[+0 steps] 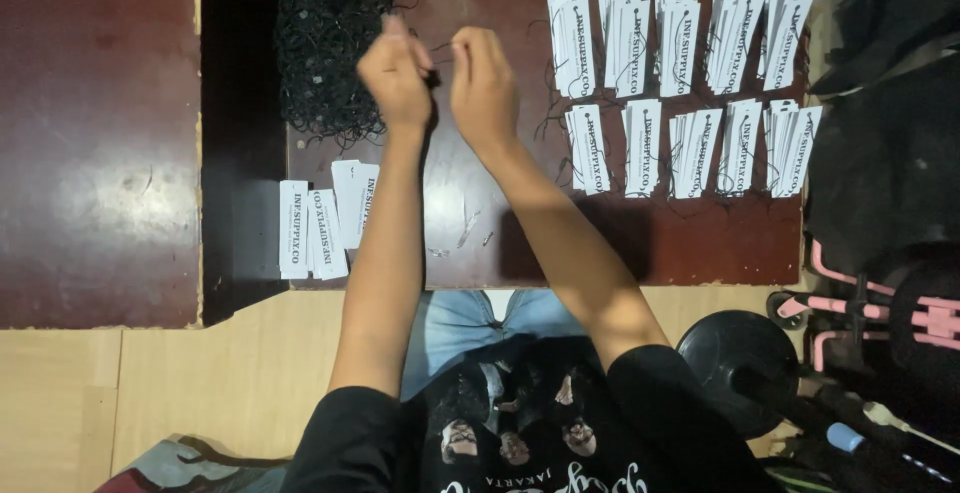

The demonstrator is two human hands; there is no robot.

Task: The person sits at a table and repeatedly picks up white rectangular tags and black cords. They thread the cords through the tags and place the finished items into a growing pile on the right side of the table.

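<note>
Left hand: upper centre of frame, grip pinched on black string
Right hand: just beside, fingers closed on same string
String: short, running across between both hands
Nearest supply: black string pile, left of left hand
Tags: white tag stacks upper right on table

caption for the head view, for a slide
Both hands, left hand and right hand, pinch black string over a table of white tags.

A home workspace: low wooden table, stacked paper tags.
</note>
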